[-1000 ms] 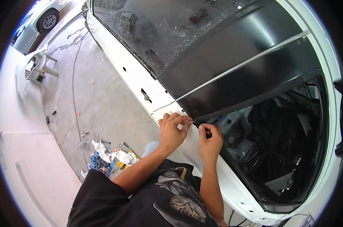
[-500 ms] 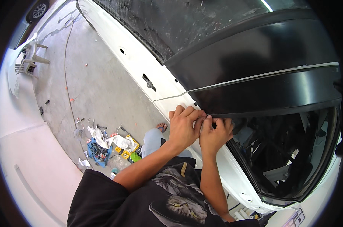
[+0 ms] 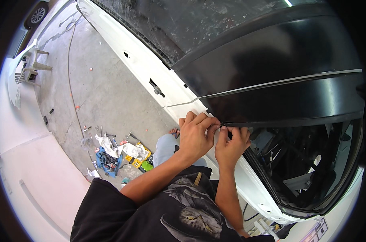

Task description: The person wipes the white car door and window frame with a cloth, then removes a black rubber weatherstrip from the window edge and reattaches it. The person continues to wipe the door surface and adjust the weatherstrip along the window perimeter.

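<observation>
My left hand (image 3: 197,135) is closed in a pinch at the lower corner of a glossy black pillar panel (image 3: 288,101) on a white car door (image 3: 181,97). Right beside it, my right hand (image 3: 231,147) pinches the same dark edge, with thumb and forefinger close to the left fingertips. A thin black edge (image 3: 263,124) runs rightward from the fingers along the top of the open window frame (image 3: 336,209). Whether it is a film or a trim strip, I cannot tell. The fingers hide the exact spot they grip.
Door handle cutouts (image 3: 157,88) show in the white panel. On the concrete floor at left lie a blue tray (image 3: 120,164) of small parts, white cloths (image 3: 106,145), a yellow case (image 3: 147,150) and a long hose (image 3: 69,64). A plastic chair (image 3: 31,70) stands farther off.
The view has shifted slightly. Both hands stay pinched at the same corner; the right fingertips sit a little lower and slightly farther from the left ones.
</observation>
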Available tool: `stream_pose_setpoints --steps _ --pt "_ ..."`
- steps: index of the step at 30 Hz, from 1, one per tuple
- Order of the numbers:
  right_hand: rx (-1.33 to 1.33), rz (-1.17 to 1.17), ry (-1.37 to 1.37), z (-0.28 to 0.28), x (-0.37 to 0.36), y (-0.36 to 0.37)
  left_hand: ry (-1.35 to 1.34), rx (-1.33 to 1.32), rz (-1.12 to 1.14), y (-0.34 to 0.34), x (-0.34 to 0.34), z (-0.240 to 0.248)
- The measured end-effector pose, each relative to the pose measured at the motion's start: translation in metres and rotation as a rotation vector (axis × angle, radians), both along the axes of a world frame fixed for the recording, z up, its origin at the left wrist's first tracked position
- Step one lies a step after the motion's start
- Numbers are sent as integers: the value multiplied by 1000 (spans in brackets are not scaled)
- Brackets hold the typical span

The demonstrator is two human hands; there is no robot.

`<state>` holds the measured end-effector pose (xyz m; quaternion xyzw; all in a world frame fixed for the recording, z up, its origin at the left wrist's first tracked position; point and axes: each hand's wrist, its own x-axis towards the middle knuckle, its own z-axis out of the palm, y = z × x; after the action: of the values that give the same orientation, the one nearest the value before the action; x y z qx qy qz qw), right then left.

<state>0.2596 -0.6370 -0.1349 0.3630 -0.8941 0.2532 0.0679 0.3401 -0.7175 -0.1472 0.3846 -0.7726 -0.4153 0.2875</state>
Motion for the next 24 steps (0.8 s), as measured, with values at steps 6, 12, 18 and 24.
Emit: stream_pose_setpoints --steps 6,12,18,24 --pt "94 23 -1 2 -1 2 -12 19 -5 0 0 0" --pt "40 -60 -63 1 1 -3 -9 7 -6 2 0 -1" --pt "-28 -34 -178 5 -2 1 5 15 -10 0 1 -1" --pt "80 -69 -232 7 -6 1 -56 64 -43 -2 1 2"
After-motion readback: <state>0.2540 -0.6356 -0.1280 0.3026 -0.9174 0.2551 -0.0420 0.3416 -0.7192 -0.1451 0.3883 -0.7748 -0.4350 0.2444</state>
